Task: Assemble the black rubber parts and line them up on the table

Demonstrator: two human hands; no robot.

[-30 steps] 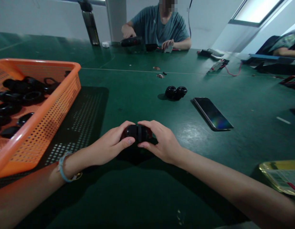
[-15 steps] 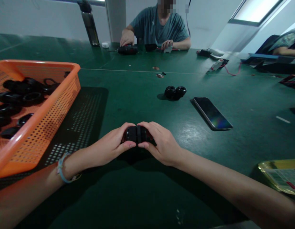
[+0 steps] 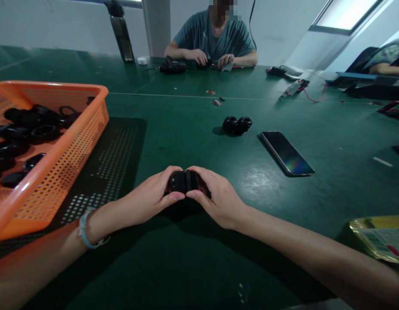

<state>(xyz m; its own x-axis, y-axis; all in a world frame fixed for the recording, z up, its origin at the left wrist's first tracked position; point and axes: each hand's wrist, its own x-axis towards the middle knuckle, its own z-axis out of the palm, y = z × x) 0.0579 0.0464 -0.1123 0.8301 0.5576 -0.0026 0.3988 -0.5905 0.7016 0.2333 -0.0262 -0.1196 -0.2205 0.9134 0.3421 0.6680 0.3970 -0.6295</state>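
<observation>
I see my left hand point(image 3: 151, 198) and right hand point(image 3: 219, 200) both clasped round a black part point(image 3: 185, 181), low over the green surface point(image 3: 193, 258). An orange basket point(image 3: 73, 142) of black rings point(image 3: 28, 129) sits to the left; two more parts point(image 3: 237, 125) and a phone point(image 3: 286, 153) lie beyond. A person point(image 3: 215, 41) works across the room.

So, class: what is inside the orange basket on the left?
The orange basket holds black ring-shaped parts piled loosely on its perforated floor. Its near wall hides the contents closest to the camera, and the frame's left edge cuts off the rest.
</observation>
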